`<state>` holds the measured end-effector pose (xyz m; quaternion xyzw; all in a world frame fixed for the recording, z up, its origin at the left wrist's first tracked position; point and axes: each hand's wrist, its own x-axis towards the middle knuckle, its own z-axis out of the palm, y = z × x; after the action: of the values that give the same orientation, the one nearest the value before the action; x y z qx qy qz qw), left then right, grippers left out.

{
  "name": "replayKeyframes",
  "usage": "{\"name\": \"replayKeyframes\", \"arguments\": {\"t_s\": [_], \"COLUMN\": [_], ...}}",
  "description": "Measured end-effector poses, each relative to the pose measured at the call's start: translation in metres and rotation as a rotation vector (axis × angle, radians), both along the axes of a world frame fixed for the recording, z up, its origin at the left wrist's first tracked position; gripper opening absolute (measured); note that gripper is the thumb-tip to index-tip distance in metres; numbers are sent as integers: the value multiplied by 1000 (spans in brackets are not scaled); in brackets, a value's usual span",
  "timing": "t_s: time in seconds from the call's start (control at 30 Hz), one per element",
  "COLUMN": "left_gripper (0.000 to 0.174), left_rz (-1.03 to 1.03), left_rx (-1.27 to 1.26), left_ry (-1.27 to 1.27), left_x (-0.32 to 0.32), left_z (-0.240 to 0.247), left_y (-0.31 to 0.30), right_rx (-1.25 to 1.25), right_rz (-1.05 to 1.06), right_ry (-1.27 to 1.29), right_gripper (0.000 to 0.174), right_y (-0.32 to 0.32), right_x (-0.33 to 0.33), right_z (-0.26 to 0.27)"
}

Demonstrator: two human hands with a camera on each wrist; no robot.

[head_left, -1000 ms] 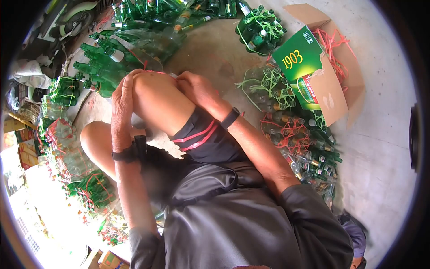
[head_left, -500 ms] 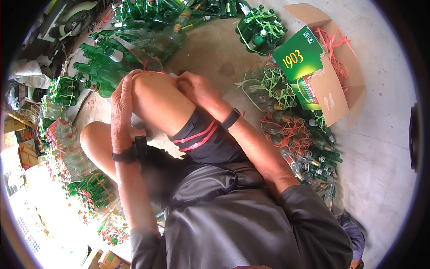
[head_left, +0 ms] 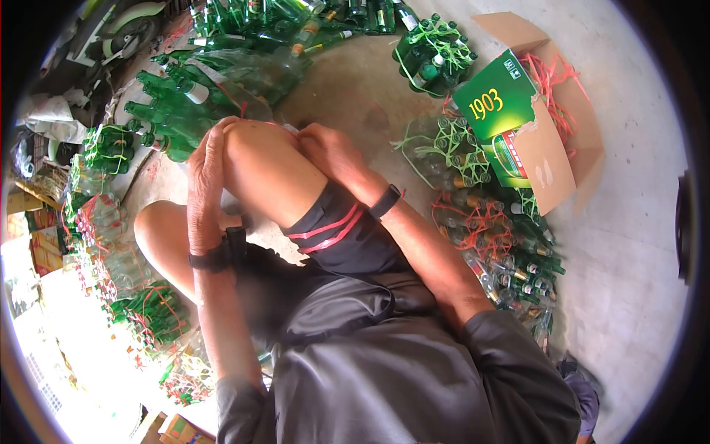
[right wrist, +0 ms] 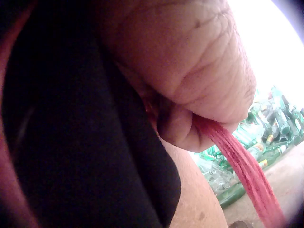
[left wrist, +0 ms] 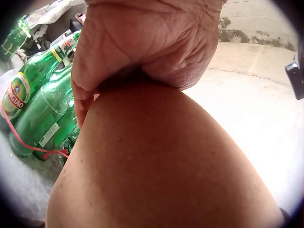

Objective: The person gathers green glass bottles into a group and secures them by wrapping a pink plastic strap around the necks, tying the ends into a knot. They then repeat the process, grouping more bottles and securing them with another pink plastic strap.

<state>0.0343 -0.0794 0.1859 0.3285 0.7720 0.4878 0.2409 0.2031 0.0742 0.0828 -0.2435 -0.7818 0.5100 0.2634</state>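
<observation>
In the head view my left hand lies along the left side of a raised bare knee, its fingertips hidden over the far side. A red plastic strap shows just beyond the kneecap, between both hands. The left wrist view has the left fingers curled down by the knee, with a speck of red at them. Opposite, my right hand is curled at the knee's other side. It grips the red strap, whose tail hangs out below the fist. Green bottles, one labelled Tsingtao, stand close by the left fingers.
More green bottles lie just past the knee. Strapped bottle bundles sit ahead and along the right. A torn green carton with red straps stands at the right. Further bundles line the left, and a wheel shows far left.
The whole head view shifts slightly down and right. Both hands stay at the knee with little visible movement.
</observation>
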Motion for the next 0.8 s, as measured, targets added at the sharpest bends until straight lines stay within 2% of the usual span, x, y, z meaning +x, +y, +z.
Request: {"name": "replayKeyframes", "arguments": {"t_s": [0.03,0.07,0.17,0.27,0.33,0.43,0.53,0.8], "left_gripper": [48,48,47,49,48,53,48,48], "left_rz": [-81,-77,-30,-20,58,26,72,83], "left_rx": [19,20,-2,-16,78,19,38,53], "left_ry": [127,130,-12,9,-80,-53,-5,-47], "left_x": [-2,-4,-1,2,3,-4,-1,0], "left_z": [-2,-4,0,0,1,-7,-7,-7], "left_y": [-2,-3,1,2,4,1,2,1], "right_rx": [-20,-40,-152,-26,-71,-82,-65,-80], "right_rz": [1,3,46,25,41,57,63,81], "right_ry": [-7,-14,-96,-9,-42,-60,-59,-51], "right_gripper": [17,17,17,17,17,17,18,17], "right_y": [0,-1,1,1,1,1,2,3], "right_x": [1,2,3,2,3,3,5,4], "right_z": [1,2,6,-3,-1,-1,0,-6]}}
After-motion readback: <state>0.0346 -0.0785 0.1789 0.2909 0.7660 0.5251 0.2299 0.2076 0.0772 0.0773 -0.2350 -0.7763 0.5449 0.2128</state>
